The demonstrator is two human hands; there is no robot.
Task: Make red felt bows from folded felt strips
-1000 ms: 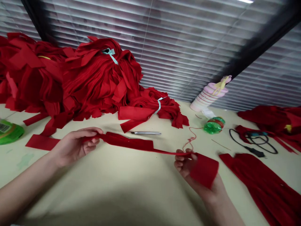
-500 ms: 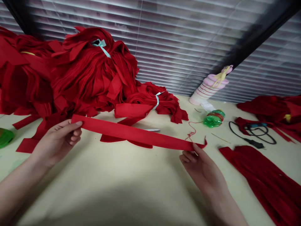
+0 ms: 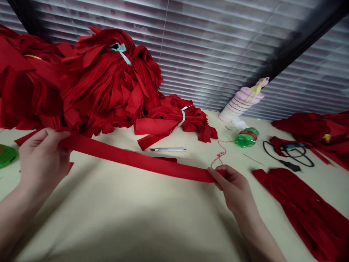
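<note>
A long red fabric strip [image 3: 136, 159] stretches flat between my two hands just above the beige table [image 3: 141, 218]. My left hand [image 3: 42, 156] is closed on its left end, fingers curled over the cloth. At the right end my right hand [image 3: 231, 183] pinches the strip between thumb and fingers. A red thread [image 3: 220, 154] trails on the table just beyond my right hand.
Big bundles of red strips [image 3: 103, 87] tied with pale ribbon pile up at the back left. A metal blade [image 3: 167, 149] lies behind the strip. A pink thread cone [image 3: 241, 105], green bottle [image 3: 247, 137], black cable [image 3: 289, 158] and more red cloth [image 3: 305, 211] sit right. Green object [image 3: 7, 154] at left edge.
The twisted, folded strip has been opened out flat and pulled taut. My left hand has moved out to the left; my right hand now pinches the very end.
</note>
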